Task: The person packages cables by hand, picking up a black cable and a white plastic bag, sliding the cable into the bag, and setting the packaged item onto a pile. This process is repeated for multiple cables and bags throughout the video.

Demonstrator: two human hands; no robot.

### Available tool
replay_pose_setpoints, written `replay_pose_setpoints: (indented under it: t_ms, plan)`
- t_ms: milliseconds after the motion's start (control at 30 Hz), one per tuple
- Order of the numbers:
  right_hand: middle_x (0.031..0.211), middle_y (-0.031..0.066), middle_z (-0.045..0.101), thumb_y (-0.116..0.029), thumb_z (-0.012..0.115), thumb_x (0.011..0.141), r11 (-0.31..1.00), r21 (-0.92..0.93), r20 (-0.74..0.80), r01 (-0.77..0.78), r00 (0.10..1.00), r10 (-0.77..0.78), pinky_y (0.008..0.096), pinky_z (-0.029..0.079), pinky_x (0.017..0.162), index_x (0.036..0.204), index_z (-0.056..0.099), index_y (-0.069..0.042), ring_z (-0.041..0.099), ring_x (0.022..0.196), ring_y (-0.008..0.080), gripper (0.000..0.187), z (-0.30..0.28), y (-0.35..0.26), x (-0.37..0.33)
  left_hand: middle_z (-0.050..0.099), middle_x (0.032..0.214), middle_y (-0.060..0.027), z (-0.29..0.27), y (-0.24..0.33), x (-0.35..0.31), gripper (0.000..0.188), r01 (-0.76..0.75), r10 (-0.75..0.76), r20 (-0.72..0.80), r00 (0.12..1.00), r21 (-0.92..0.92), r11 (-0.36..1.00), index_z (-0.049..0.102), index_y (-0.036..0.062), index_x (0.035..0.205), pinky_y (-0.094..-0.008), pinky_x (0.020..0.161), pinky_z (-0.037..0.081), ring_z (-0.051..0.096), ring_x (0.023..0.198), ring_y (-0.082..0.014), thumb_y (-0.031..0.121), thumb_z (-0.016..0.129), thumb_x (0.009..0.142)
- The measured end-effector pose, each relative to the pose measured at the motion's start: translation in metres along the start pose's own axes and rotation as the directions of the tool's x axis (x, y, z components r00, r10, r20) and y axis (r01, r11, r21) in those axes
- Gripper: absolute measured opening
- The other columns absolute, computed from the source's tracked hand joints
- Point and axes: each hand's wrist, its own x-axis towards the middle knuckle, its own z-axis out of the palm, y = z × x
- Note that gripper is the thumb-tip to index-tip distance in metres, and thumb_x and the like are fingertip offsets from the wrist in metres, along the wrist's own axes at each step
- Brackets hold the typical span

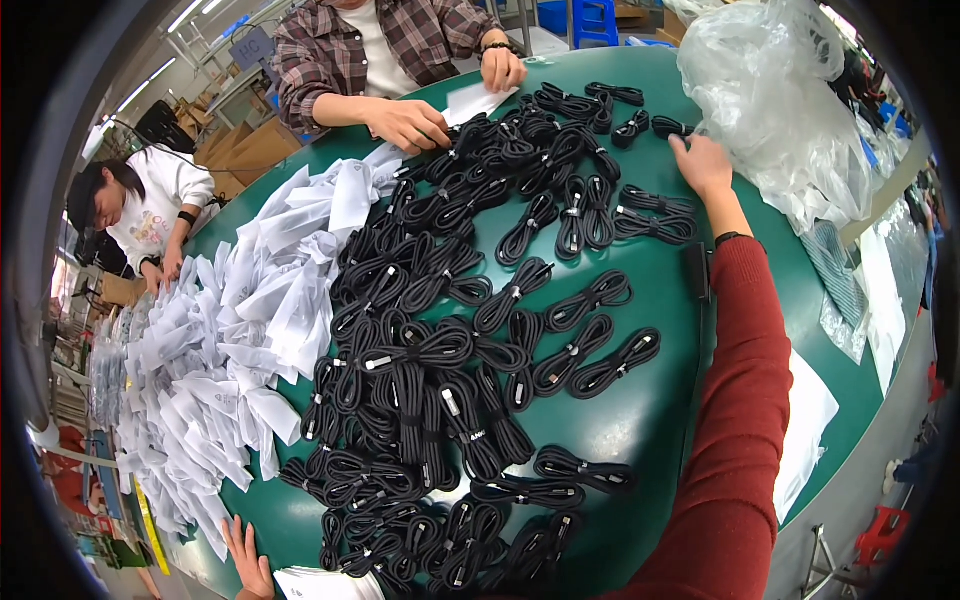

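Note:
My right hand (706, 165) reaches to the far right of the green table (650, 430). Its fingers close on the end of a coiled black cable (670, 127); the fingertips are partly hidden. My left hand (248, 562) lies at the near left edge, fingers apart and holding nothing. Beside it is a stack of white sheets (330, 584). Between my arms spreads a big heap of tied black cables (420, 350), with several single bundles (615, 362) apart on its right. Left of the heap lies a pile of translucent white sleeves (240, 310).
Across the table a person in a plaid shirt (300, 70) handles a white sleeve (478, 103). Another person in white (160, 190) works at the far left. Clear plastic bags (770, 90) bulge at the far right. A white sheet (805, 430) lies beside my right forearm.

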Motion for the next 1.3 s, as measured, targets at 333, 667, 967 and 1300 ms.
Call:
replay_pose_setpoints:
  t_ms: [333,667,967,1300]
  plan:
    - [0.144,0.0103,0.05,-0.023,0.053,0.095,0.926,-0.106,-0.3,0.364,0.876,-0.378,0.0429,0.042,0.107,0.137,0.058,-0.021,0.054,0.123,0.0281,0.042,0.077,0.037,0.048,0.02,0.16,-0.0223,0.007,-0.009,0.01,0.064,-0.04,0.04,-0.007,0.999,0.004,0.999,0.028,0.0066,0.154,-0.0558,0.119,0.011,0.008,0.15,-0.0459,0.047,0.023,0.104]
    - [0.122,0.0132,0.057,-0.045,0.055,0.094,0.988,0.015,-0.195,0.156,0.969,-0.15,0.0442,0.05,0.093,0.13,0.063,-0.025,0.06,0.109,0.0325,0.042,0.045,-0.044,-0.069,0.025,0.16,-0.0202,0.009,-0.009,-0.003,0.058,-0.008,0.009,-0.058,0.998,0.004,1.0,0.035,0.0057,0.151,-0.0562,0.118,0.013,0.011,0.149,-0.0459,0.038,0.034,0.102]
    - [0.12,0.0237,0.053,-0.046,0.05,0.096,0.994,0.11,-0.137,0.005,0.99,0.01,0.0512,0.048,0.096,0.14,0.052,-0.018,0.06,0.103,0.0478,0.052,0.062,-0.137,-0.171,0.026,0.159,-0.0192,0.011,-0.01,-0.004,0.054,-0.052,0.056,-0.104,0.993,0.036,0.998,0.037,0.0054,0.149,-0.0525,0.119,0.015,0.013,0.149,-0.0455,0.026,0.039,0.1]
    - [0.101,0.0172,0.071,-0.038,0.061,0.094,0.71,0.105,0.15,0.697,0.694,-0.704,0.0381,0.055,0.075,0.124,0.063,-0.001,0.07,0.081,0.0268,0.048,-0.122,-0.158,-0.23,0.026,0.16,-0.0156,0.02,-0.018,0.0,0.056,-0.097,0.07,-0.241,0.968,-0.104,0.99,0.039,0.0093,0.15,-0.0516,0.119,0.017,0.016,0.149,-0.043,0.019,0.051,0.095]
